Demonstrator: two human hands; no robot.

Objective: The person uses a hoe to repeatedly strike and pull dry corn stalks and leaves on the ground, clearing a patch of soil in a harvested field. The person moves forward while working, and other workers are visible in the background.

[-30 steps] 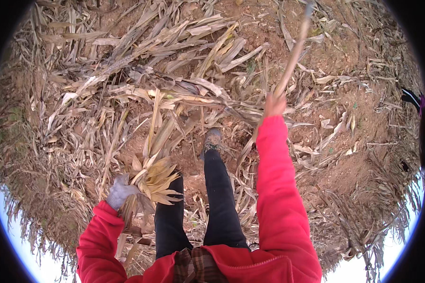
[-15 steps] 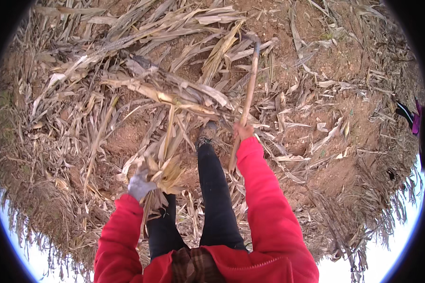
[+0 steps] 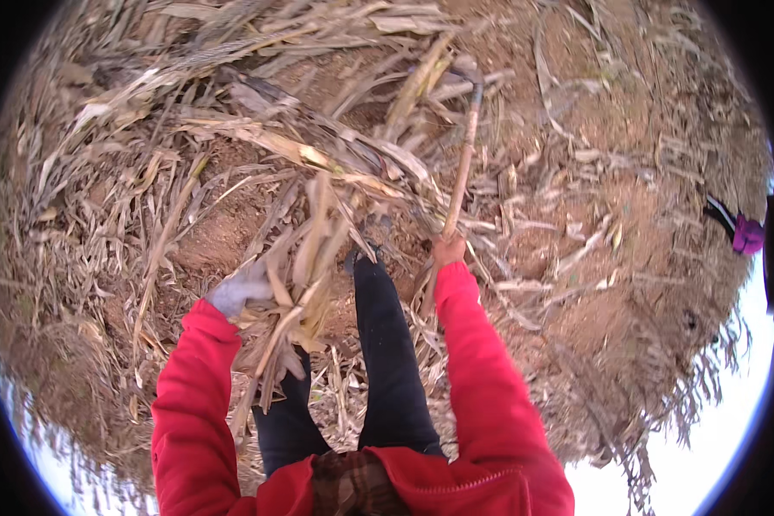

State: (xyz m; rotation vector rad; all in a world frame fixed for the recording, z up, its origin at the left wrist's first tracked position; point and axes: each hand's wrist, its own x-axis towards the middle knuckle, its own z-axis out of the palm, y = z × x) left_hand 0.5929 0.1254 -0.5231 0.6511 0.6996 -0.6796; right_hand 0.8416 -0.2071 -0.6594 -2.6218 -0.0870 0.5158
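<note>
My left hand (image 3: pixel 240 292), in a pale grey glove, is closed round dry corn stalks (image 3: pixel 305 292) with papery leaves, in front of my left leg. The glove is smeared by motion and its fingers do not show clearly. My bare right hand (image 3: pixel 448 249) is wrapped round the wooden handle of a sickle (image 3: pixel 462 176), near the handle's lower end. The handle points away from me, and its dark metal head bends left at the far end among dry leaves. The blade's edge cannot be made out.
Long corn stalks (image 3: pixel 258 133) lie across the reddish soil (image 3: pixel 219 249) ahead of my feet. Leaf litter covers much of the ground. My dark shoe (image 3: pixel 375 236) stands close to the fallen stalks. Something purple and black (image 3: pixel 747 235) shows at the far right edge.
My left hand has moved left and slightly away from me, and the stalks with it have swung more upright. My right hand and the sickle have shifted only slightly.
</note>
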